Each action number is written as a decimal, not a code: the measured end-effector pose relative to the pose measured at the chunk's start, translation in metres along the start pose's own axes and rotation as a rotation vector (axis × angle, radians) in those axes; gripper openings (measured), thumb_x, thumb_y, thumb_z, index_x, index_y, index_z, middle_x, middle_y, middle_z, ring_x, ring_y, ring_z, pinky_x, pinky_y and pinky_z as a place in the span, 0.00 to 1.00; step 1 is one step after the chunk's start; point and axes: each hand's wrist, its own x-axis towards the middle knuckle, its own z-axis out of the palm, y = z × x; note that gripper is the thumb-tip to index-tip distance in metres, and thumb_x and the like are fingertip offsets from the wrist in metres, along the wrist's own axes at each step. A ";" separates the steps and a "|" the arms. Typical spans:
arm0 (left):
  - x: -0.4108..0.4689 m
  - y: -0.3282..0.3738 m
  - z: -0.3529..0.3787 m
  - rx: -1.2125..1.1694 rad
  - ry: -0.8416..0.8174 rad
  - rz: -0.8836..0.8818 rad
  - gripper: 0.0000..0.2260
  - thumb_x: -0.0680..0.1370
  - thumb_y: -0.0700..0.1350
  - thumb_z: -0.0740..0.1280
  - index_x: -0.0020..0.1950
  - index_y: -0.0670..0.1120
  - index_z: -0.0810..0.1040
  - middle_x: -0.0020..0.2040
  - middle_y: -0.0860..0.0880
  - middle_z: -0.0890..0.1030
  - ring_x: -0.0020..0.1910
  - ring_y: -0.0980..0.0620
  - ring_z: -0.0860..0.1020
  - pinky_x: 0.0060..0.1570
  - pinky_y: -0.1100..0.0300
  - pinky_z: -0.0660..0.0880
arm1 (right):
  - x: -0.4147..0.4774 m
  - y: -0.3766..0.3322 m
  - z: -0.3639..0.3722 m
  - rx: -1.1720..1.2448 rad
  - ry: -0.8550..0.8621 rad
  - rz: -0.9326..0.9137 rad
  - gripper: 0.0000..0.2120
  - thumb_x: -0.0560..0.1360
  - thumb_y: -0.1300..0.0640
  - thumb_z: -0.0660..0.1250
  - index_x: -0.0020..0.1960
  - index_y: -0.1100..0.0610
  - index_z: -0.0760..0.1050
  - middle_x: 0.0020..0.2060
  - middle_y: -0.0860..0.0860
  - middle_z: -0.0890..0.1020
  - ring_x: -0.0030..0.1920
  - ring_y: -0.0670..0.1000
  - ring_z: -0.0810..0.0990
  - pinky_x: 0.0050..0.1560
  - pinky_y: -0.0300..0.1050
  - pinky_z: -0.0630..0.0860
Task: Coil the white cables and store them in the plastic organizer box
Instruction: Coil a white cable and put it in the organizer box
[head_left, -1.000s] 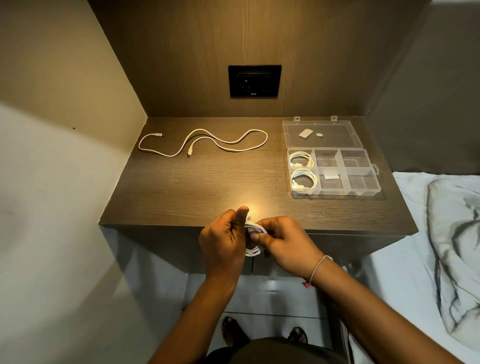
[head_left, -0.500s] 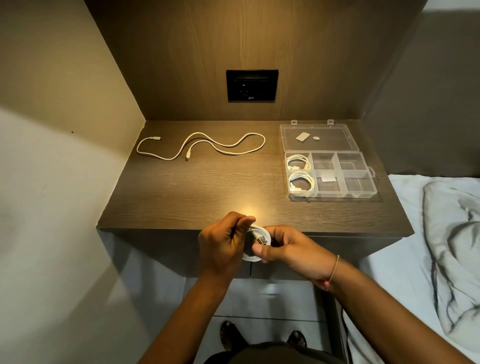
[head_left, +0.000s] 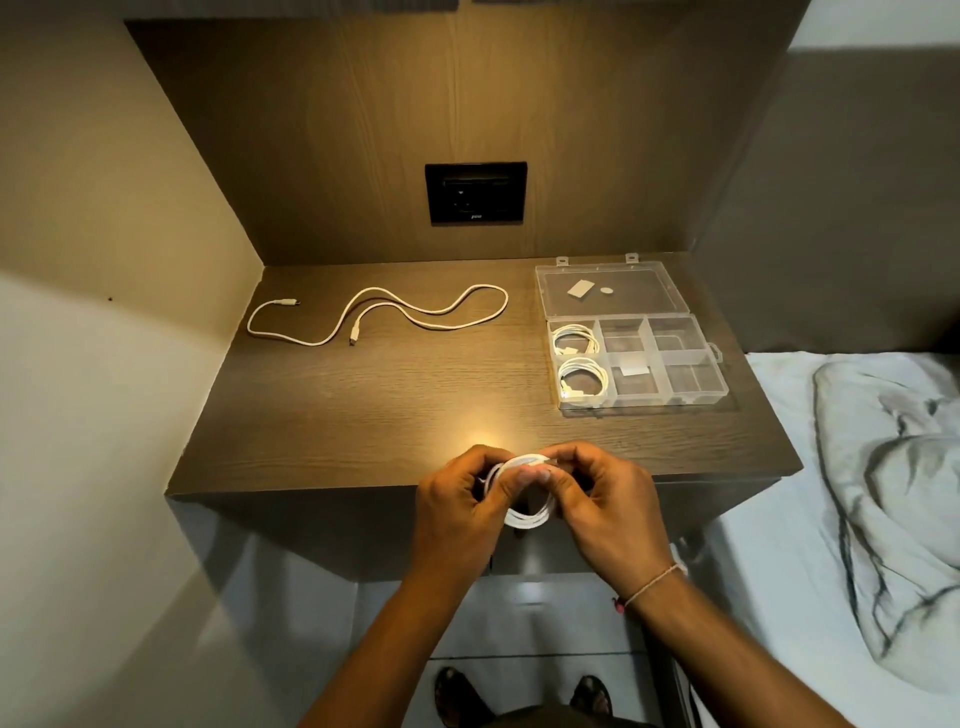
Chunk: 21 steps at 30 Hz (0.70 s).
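Observation:
Both my hands hold a small coil of white cable (head_left: 527, 514) at the front edge of the wooden table (head_left: 395, 400). My left hand (head_left: 460, 512) grips the coil's left side, and my right hand (head_left: 605, 506) pinches its top and right side. A second white cable (head_left: 395, 314) lies uncoiled at the table's back left. The clear plastic organizer box (head_left: 675, 397) stands open at the back right, its lid (head_left: 613, 312) flat behind it. Two coiled white cables (head_left: 579, 358) fill its two left compartments.
A black wall socket (head_left: 475, 192) sits in the wooden back panel. A wall closes the left side. A bed with a white sheet and a crumpled cloth (head_left: 893, 499) lies to the right. My feet (head_left: 519, 696) show on the floor below the table.
My hands have shifted slightly right and turned the coil. My right fingers now pinch the coil's top instead of its side. The view has also tilted up a little.

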 end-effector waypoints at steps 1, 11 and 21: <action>0.001 -0.001 0.000 -0.017 -0.052 -0.011 0.12 0.74 0.56 0.70 0.51 0.50 0.82 0.42 0.55 0.84 0.40 0.54 0.83 0.34 0.59 0.81 | 0.001 0.002 -0.002 -0.009 0.035 0.004 0.02 0.74 0.51 0.73 0.46 0.48 0.83 0.35 0.42 0.86 0.37 0.42 0.85 0.38 0.48 0.84; 0.027 0.007 0.020 0.072 -0.256 -0.213 0.10 0.73 0.46 0.74 0.54 0.54 0.84 0.45 0.57 0.86 0.41 0.57 0.83 0.42 0.57 0.83 | 0.008 0.026 -0.028 -0.104 0.245 0.021 0.03 0.73 0.53 0.74 0.47 0.47 0.83 0.35 0.37 0.84 0.39 0.38 0.83 0.39 0.33 0.79; 0.106 0.032 0.116 0.284 -0.196 -0.209 0.09 0.74 0.45 0.73 0.54 0.47 0.84 0.45 0.51 0.86 0.40 0.54 0.82 0.43 0.58 0.81 | 0.089 0.059 -0.091 -0.015 0.180 0.218 0.07 0.74 0.55 0.73 0.41 0.43 0.79 0.38 0.43 0.84 0.38 0.50 0.85 0.36 0.47 0.84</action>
